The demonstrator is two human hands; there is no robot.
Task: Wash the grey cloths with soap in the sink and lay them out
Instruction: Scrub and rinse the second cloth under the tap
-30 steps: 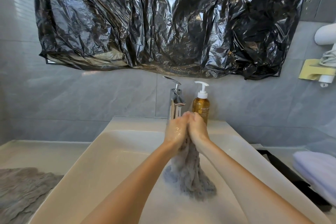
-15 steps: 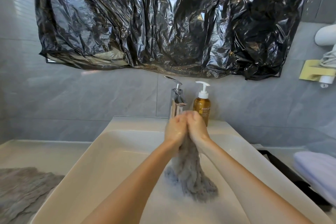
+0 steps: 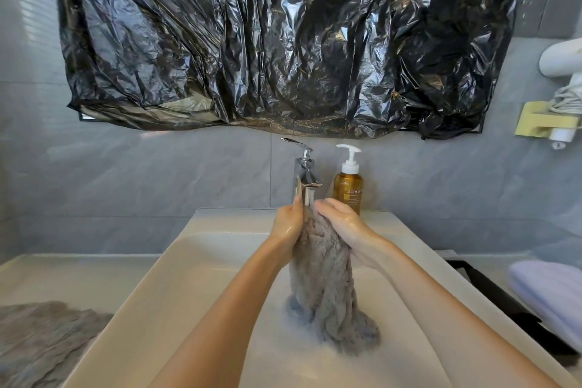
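A wet grey cloth [image 3: 324, 280] hangs bunched between my hands over the white sink [image 3: 176, 264], its lower end trailing in soapy water. My left hand [image 3: 288, 222] grips the cloth's top from the left. My right hand [image 3: 343, 224] holds it from the right, fingers curved over the fabric. Both hands are wet and sit just below the chrome tap [image 3: 304, 179]. An amber soap pump bottle [image 3: 348, 183] stands right of the tap. Another grey cloth [image 3: 41, 337] lies spread on the counter at the lower left.
A crumpled black plastic sheet [image 3: 283, 41] covers the wall above the sink. At the right, a folded pale towel [image 3: 551, 293] lies on a black tray [image 3: 491, 290]. A white appliance [image 3: 560, 57] on a yellow holder hangs at the far right.
My hands have parted slightly at the top and more of the cloth shows between them. The cloth is lifted a little higher out of the suds.
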